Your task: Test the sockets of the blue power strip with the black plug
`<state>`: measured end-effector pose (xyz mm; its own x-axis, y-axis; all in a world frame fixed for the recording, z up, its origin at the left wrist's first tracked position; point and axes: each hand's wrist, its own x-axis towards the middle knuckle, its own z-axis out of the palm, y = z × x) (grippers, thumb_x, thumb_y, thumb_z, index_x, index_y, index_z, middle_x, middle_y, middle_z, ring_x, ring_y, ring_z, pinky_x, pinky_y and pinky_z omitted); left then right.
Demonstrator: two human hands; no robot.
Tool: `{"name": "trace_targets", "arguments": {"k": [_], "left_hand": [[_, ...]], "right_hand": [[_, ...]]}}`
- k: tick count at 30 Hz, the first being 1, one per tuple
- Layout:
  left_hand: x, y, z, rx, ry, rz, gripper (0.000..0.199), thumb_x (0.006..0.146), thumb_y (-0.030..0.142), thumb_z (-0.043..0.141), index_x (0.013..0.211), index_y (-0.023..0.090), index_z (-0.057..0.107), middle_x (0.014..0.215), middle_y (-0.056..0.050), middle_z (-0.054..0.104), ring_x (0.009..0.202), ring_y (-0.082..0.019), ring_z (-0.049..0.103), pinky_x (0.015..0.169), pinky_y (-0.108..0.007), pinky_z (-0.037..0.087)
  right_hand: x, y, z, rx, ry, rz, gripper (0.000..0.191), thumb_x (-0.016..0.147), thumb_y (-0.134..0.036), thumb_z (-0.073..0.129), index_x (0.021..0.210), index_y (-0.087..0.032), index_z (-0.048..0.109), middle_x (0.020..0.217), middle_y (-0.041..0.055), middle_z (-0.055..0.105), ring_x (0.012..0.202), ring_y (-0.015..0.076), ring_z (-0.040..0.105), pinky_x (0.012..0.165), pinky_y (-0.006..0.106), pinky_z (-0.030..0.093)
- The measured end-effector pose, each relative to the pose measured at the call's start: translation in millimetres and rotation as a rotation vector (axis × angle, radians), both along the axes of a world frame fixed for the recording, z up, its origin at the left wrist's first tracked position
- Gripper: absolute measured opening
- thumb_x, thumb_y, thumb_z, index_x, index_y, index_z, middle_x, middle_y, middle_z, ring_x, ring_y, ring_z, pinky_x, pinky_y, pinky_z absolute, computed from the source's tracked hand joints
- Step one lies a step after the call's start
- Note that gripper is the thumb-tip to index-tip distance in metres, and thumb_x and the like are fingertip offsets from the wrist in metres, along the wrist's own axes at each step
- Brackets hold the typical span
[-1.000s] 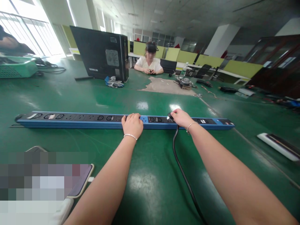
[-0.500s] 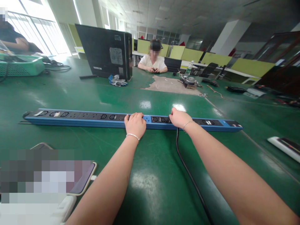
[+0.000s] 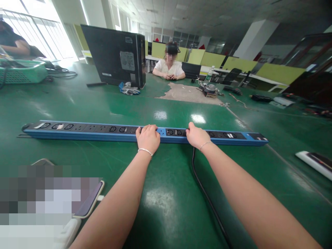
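A long blue and black power strip point(image 3: 85, 135) with rows of sockets lies across the green table. Over its middle, my left hand point(image 3: 148, 137) is closed round the strip, fingers on the far edge. My right hand point(image 3: 197, 136) grips a black plug point(image 3: 187, 131) at the sockets right of centre; the fingers hide most of it, so I cannot see how deep it sits. From under that hand a thick black cable point(image 3: 201, 181) runs down to the bottom edge of the view.
A black computer tower point(image 3: 114, 57) and work gloves point(image 3: 129, 89) stand beyond the strip. A co-worker point(image 3: 169, 67) sits across the table. Left are a green basket point(image 3: 23, 73) and a phone point(image 3: 89, 204); a white device point(image 3: 313, 164) lies at right.
My right hand has dropped slightly lower over the sockets with the plug. My left hand keeps its hold on the strip. The view has shifted a little.
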<state>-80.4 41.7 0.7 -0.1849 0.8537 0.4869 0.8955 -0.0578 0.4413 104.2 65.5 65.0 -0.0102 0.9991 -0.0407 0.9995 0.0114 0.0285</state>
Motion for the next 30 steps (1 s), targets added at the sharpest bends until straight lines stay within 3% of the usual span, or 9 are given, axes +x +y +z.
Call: {"name": "trace_targets", "arguments": {"k": [18,25,30], "left_hand": [[2.7,-1.8,-3.4,0.006,0.047,0.004,0.026,0.083,0.022,0.038,0.098,0.027,0.059,0.113,-0.001,0.063,0.114,-0.019,0.048,0.105,-0.044,0.016],[13.2,-7.5,-4.0,-0.047,0.16,-0.167,0.044,0.084,0.047,0.04,0.124,0.029,0.048,0.133,-0.003,0.05,0.127,-0.022,0.036,0.108,-0.046,0.01],[12.7,-6.4,-4.6,-0.061,0.141,-0.181,0.05,0.083,0.05,0.04,0.127,0.026,0.045,0.133,-0.005,0.049,0.127,-0.022,0.036,0.108,-0.044,0.013]], "right_hand": [[-0.2,-5.0,-11.2,0.062,0.071,-0.05,0.031,0.089,-0.033,0.029,0.113,-0.02,0.043,0.088,0.0125,0.064,0.081,0.0249,0.062,0.07,0.035,0.043],[-4.5,-14.5,-18.1,0.136,0.088,-0.098,0.032,0.09,-0.036,0.026,0.112,-0.021,0.043,0.086,0.0126,0.065,0.079,0.0258,0.063,0.068,0.035,0.043],[-7.5,-17.7,-17.4,0.165,0.066,-0.104,0.03,0.09,-0.036,0.027,0.11,-0.021,0.044,0.086,0.0114,0.065,0.078,0.0238,0.063,0.069,0.034,0.042]]}}
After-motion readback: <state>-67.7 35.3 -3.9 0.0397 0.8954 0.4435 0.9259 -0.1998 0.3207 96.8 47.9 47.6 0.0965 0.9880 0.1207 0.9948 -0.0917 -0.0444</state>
